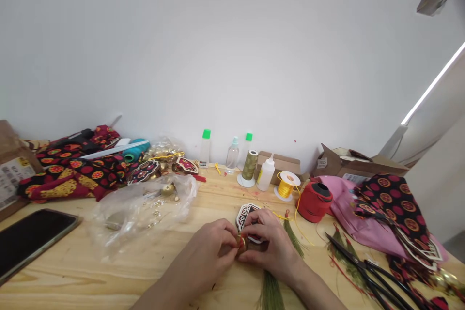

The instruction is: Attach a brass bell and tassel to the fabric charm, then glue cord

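My left hand (212, 244) and my right hand (267, 242) meet over the wooden table (72, 271), fingers pinched together on a small gold bead with red cord (240, 241). Just behind the fingers lies a black-and-white patterned ornament (247, 214). Yellow cord runs from it toward a spool of gold thread (286, 185). A green tassel (271, 293) lies under my right wrist.
A clear plastic bag (141, 208) with gold bits lies at left, a dark phone (31, 237) at the far left. Patterned red fabric (76, 169), bottles (205, 147), an olive thread cone (250, 165), a red tape holder (315, 201), black scissors (366, 271) and cardboard boxes (358, 162) surround them.
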`<control>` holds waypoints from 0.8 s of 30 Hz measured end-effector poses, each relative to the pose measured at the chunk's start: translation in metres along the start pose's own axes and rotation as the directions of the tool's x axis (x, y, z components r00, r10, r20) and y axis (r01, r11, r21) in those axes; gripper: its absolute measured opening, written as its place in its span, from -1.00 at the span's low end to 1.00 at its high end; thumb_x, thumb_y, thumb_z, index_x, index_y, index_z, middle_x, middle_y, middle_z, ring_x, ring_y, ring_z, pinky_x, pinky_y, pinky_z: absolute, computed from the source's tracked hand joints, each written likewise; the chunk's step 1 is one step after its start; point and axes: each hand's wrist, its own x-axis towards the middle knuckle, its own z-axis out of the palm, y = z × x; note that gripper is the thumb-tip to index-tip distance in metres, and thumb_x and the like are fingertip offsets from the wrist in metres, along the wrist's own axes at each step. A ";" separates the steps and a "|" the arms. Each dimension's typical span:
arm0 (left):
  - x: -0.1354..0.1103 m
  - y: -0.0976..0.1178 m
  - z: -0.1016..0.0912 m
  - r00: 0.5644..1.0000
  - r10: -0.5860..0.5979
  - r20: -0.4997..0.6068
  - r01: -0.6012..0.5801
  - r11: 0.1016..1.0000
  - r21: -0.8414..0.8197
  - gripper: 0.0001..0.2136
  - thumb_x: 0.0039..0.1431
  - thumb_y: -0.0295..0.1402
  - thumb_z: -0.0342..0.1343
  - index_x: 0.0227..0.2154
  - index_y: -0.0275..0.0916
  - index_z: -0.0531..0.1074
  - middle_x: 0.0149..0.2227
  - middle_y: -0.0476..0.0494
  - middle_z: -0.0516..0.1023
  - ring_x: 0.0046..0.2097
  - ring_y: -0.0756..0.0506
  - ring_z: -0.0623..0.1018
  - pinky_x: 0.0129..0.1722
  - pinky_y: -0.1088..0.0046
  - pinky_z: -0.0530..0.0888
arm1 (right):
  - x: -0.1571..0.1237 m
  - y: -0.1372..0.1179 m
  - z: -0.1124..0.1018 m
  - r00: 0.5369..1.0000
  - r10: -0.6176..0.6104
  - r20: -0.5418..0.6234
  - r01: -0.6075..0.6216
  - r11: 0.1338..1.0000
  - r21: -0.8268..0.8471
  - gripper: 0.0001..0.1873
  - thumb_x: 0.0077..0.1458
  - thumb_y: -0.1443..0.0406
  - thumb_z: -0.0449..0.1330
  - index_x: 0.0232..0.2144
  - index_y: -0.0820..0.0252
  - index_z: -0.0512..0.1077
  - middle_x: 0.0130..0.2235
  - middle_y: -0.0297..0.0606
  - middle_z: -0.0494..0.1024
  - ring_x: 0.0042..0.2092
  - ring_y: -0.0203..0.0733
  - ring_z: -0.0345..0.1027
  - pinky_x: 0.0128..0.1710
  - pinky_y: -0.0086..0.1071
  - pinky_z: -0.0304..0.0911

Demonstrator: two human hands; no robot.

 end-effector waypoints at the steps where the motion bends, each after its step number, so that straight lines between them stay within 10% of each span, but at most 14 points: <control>1: 0.000 0.000 0.001 1.000 -0.003 -0.007 0.003 1.000 -0.007 -0.82 -0.06 -0.47 -0.02 -0.51 -0.20 0.50 -0.36 -0.01 0.49 -0.31 0.02 0.44 -0.28 0.56 0.31 | 0.000 0.000 0.000 1.000 0.006 0.002 -0.006 1.000 0.008 -0.70 -0.23 0.10 0.27 -0.37 0.04 0.44 -0.29 -0.32 0.39 -0.22 -0.20 0.20 -0.26 -0.33 0.09; 16: 0.002 -0.006 0.005 0.980 -0.175 -0.094 0.179 0.983 0.034 -0.89 -0.11 -0.41 -0.07 -0.61 -0.25 0.35 -0.60 0.03 0.39 -0.52 0.02 0.35 -0.55 0.56 0.22 | 0.000 0.001 0.002 0.999 0.001 -0.048 0.001 0.999 0.043 -0.68 -0.24 0.10 0.26 -0.39 0.13 0.44 -0.36 -0.30 0.46 -0.29 -0.22 0.25 -0.31 -0.36 0.09; 24: 0.001 0.004 0.008 0.987 -0.022 -0.161 0.059 0.972 0.227 -0.91 -0.10 -0.51 -0.10 -0.57 -0.23 0.27 -0.52 -0.02 0.38 -0.44 -0.02 0.34 -0.45 0.51 0.21 | 0.001 -0.002 0.003 0.997 0.033 -0.067 -0.033 0.999 -0.003 -0.76 -0.23 0.14 0.27 -0.47 0.13 0.42 -0.42 -0.34 0.47 -0.35 -0.24 0.25 -0.34 -0.37 0.08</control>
